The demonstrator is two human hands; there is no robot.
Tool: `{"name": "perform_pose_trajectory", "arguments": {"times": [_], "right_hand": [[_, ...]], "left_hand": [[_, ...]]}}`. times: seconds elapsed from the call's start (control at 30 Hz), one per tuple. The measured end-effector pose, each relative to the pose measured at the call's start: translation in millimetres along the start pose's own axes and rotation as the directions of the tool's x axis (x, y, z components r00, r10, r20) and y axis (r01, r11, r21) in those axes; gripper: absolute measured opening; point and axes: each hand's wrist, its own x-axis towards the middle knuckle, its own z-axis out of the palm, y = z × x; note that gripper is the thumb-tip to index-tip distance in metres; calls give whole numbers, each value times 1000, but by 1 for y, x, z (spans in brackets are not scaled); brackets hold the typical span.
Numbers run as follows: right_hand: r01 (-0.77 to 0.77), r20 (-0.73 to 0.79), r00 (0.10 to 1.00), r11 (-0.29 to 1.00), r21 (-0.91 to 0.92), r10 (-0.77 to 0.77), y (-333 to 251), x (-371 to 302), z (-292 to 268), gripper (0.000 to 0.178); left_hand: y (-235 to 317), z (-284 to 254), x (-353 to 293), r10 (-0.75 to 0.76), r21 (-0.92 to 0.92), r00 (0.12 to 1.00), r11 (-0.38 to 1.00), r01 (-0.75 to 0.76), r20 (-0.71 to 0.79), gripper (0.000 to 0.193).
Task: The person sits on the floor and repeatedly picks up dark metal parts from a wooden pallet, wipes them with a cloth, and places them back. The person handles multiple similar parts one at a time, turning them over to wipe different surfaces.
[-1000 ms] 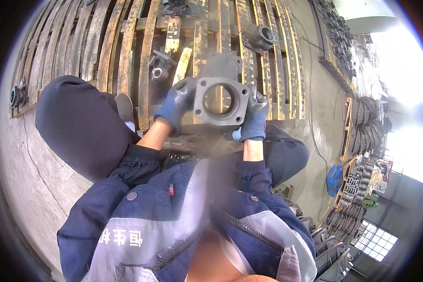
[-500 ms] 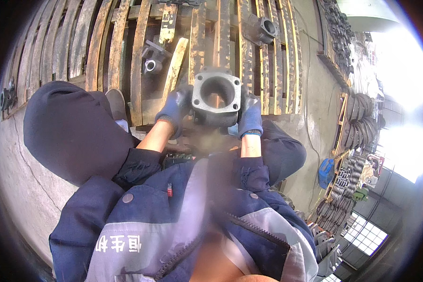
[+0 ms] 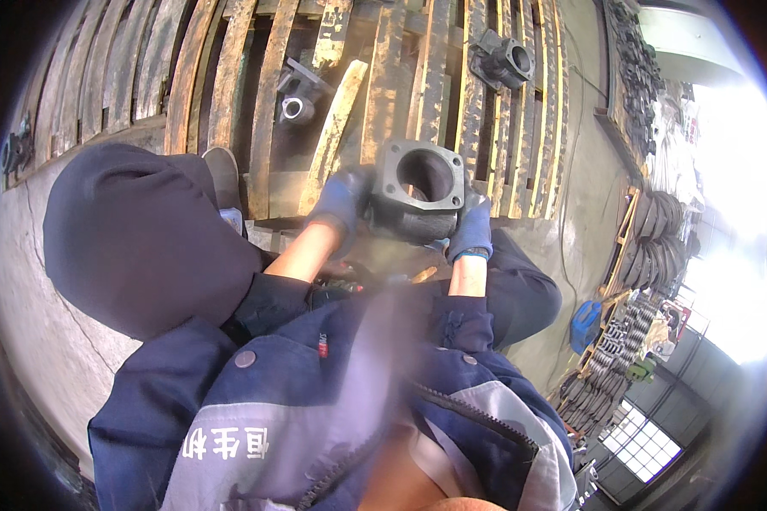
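Observation:
Between my two gloved hands is a dark grey metal casting [image 3: 416, 223], a hollow body with a square flange facing up. The flange has a wide round bore and bolt holes at its corners. My left hand [image 3: 344, 201], in a blue and black glove, grips the casting's left side. On the opposite side my right hand [image 3: 471, 225], gloved alike, is closed against it. The fingertips of both hands are partly hidden by the casting. It is held above the near edge of a wooden pallet [image 3: 268, 111].
Two similar castings lie on the slats: one [image 3: 302, 95] at the left, another [image 3: 503, 61] at the far right. A loose wooden strip [image 3: 336, 128] lies slantwise between slats. On the right floor stands a blue container [image 3: 585, 327] near stacked metal parts [image 3: 652, 251].
The casting and both hands have shifted slightly right and down in the picture, and the flange is tilted a little differently. The whole view has turned slightly too.

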Motion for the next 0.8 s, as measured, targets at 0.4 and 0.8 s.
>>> {"name": "perform_pose_trajectory", "arguments": {"times": [0.4, 0.8], "right_hand": [[154, -8, 985, 908, -389, -171, -7, -2, -20, 45], [-367, -66, 927, 929, 48, 370, -163, -31, 36, 76]], "left_hand": [[26, -14, -23, 339, -22, 941, 941, -339, 2, 62], [38, -31, -22, 276, -502, 937, 854, -138, 212, 97]]}}
